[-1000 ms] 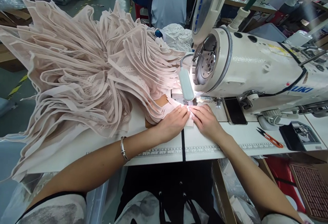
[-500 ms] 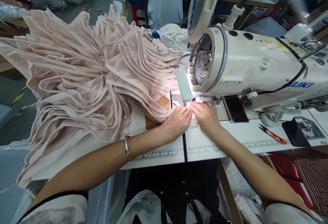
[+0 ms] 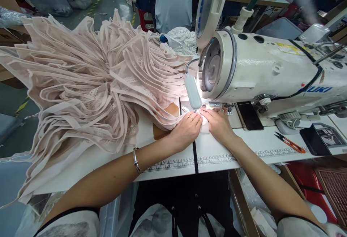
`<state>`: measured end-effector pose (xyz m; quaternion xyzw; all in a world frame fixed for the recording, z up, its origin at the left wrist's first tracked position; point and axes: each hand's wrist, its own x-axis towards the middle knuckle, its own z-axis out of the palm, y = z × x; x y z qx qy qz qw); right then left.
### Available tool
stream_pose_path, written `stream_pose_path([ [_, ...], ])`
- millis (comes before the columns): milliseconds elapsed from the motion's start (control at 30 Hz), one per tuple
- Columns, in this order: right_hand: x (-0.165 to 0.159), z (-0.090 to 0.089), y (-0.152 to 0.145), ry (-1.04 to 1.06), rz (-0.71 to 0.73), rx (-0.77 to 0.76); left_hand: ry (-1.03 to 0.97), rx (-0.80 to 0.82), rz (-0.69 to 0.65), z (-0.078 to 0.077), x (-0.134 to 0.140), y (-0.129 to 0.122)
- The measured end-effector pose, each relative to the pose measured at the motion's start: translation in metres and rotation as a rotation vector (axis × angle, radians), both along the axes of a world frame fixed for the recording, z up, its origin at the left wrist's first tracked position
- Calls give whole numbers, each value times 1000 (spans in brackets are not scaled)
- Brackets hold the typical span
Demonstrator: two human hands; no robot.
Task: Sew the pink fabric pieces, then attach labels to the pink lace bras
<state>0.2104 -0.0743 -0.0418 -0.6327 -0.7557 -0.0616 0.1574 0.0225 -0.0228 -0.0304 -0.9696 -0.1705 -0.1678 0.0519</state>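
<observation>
Pale pink fabric [image 3: 205, 125] lies at the needle area of a white sewing machine [image 3: 252, 67], under a small lit lamp [image 3: 193, 91]. My left hand [image 3: 188, 130] is closed on its left part, fingertips just below the lamp. Close beside it, my right hand [image 3: 220, 125] has its fingers together, pressing and gripping the same fabric from the right. The lamp and my fingers hide the needle and presser foot. From my left hand the fabric runs into a large heap of pale pink garments [image 3: 89, 74] with lace trim.
A phone [image 3: 249, 116] lies right of the needle area. Orange-handled thread snips [image 3: 290, 142] and a dark folded case [image 3: 316, 139] lie farther right. A printed ruler [image 3: 168, 164] runs along the table's front edge. White lace [image 3: 182, 39] sits behind, and a person [image 3: 173, 4] beyond it.
The disc inside the machine head was sharp and now looks smeared, as if turning. My hands stay nearly in place on the fabric. The view has shifted slightly.
</observation>
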Motion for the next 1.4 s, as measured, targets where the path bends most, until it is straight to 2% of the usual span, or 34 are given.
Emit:
stream_pose_path([
  [267, -2, -1, 1, -16, -64, -64, -25, -49, -13, -2, 0, 4],
  [533, 1, -3, 4, -38, -35, -16, -36, -21, -9, -3, 0, 8],
  [633, 1, -3, 5, -21, -45, -40, -37, -42, 3, -4, 0, 8],
  [800, -1, 0, 6, 25, -63, -72, -31, -55, 16, -1, 0, 10],
  [1067, -5, 7, 10, -18, -44, -72, -18, 2, 27, 1, 0, 8],
  [1200, -6, 7, 6, 129, -71, -36, 49, 39, 51, 2, -5, 14],
  [1300, -7, 4, 2, 295, -51, 9, 41, -40, 52, 3, -14, 26],
  [1400, -6, 0, 0, 333, -30, 18, -17, -131, 20, 3, -20, 35],
])
